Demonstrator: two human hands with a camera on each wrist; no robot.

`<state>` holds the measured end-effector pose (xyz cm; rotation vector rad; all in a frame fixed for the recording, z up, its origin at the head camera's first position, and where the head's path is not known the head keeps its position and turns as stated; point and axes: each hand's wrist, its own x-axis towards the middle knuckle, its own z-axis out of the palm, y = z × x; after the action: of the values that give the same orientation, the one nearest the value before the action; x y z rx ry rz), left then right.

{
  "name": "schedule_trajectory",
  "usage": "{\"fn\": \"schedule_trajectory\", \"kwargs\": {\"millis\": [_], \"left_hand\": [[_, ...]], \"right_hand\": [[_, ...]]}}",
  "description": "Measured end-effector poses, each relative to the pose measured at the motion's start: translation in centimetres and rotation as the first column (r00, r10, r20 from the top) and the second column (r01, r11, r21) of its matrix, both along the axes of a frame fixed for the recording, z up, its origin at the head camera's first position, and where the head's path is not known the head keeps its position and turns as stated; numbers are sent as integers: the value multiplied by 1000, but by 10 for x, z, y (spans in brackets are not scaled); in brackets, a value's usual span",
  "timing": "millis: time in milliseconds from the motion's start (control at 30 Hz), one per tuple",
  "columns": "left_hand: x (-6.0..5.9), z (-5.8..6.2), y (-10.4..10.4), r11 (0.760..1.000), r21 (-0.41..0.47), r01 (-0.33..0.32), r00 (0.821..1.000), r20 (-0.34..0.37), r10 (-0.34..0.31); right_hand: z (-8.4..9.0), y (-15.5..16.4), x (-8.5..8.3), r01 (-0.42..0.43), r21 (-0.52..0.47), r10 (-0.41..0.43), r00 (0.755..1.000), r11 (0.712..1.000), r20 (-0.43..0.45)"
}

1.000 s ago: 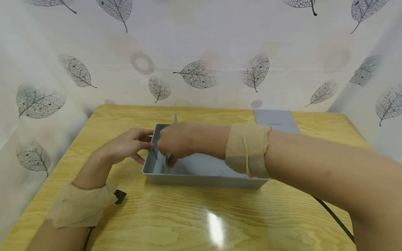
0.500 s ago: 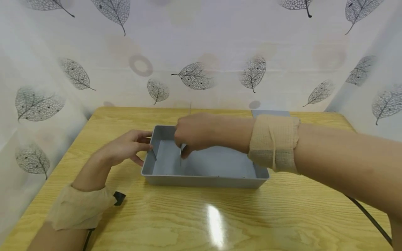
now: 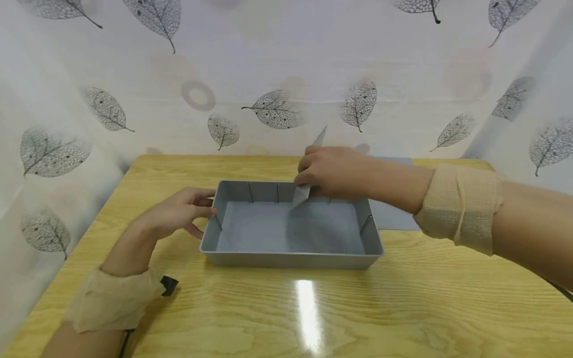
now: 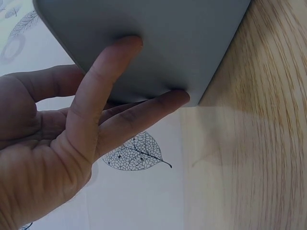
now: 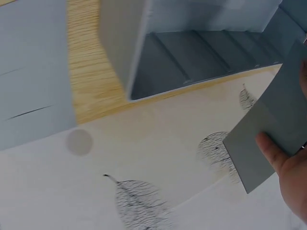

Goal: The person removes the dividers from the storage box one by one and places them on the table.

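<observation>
A grey rectangular box (image 3: 286, 260) with thin upright ridges on its inner walls stands on the wooden table. Straight fingers of my left hand (image 3: 176, 213) press on the outside of its left end; in the left wrist view the left hand (image 4: 76, 112) has fingertips against the smooth end wall (image 4: 168, 43). My right hand (image 3: 337, 169) pinches a thin flat grey divider panel (image 3: 302, 195), tilted over the box's far side. The right wrist view shows this divider panel (image 5: 268, 127) with one finger of the right hand (image 5: 293, 179) lying along its face.
A flat grey sheet (image 3: 396, 215) with slits lies on the table (image 3: 429, 278) to the right of the box, partly behind my right arm. A leaf-patterned curtain (image 3: 277, 49) hangs behind the table and along its sides. Cables run from both wrist wraps.
My right hand has lifted the divider panel out of the box's left part and carried it right and up, tilting it. My left hand stays at the box's left end.
</observation>
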<state>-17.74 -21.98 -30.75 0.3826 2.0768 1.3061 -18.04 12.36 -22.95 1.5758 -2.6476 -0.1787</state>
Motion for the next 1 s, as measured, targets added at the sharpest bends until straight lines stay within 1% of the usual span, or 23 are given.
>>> {"fn": "schedule_trajectory", "kwargs": {"millis": [133, 233, 333, 400, 467, 533, 633, 667, 733, 867, 1000], "left_hand": [[2, 0, -2, 1000, 7, -1, 1000, 10, 1], [2, 0, -2, 1000, 3, 4, 1000, 4, -4], [2, 1, -3, 1000, -2, 4, 1000, 1, -4], [2, 1, -3, 1000, -6, 4, 1000, -1, -4], [2, 1, -2, 1000, -7, 5, 1000, -5, -5], [1, 1, -2, 1000, -8, 6, 1000, -8, -6], [1, 2, -1, 1000, -7, 5, 1000, -9, -5], [1, 2, 0, 1000, -7, 4, 1000, -8, -4], [1, 2, 0, 1000, -3, 2, 1000, -6, -2], [1, 2, -1, 1000, 3, 5, 1000, -1, -5], [1, 0, -1, 1000, 4, 9, 1000, 1, -9]], "right_hand": [[-4, 26, -2, 19, -50, -23, 996, 999, -83], [-6, 46, -2, 51, -87, -64, 987, 995, -145], [-6, 64, 1, 119, -130, -142, 973, 984, -184], [-5, 78, 5, 189, -158, -218, 957, 969, -193], [-4, 91, 9, 287, -170, -316, 932, 943, -176], [-5, 105, 13, 383, -160, -404, 905, 910, -136], [-9, 123, 18, 506, -96, -513, 856, 857, -66], [-12, 128, 19, 531, -75, -535, 843, 844, -46], [-17, 139, 23, 568, -33, -569, 822, 822, -16], [-27, 155, 34, 597, 24, -598, 802, 802, 4], [-33, 160, 52, 625, 60, -627, 779, 778, 0]]}}
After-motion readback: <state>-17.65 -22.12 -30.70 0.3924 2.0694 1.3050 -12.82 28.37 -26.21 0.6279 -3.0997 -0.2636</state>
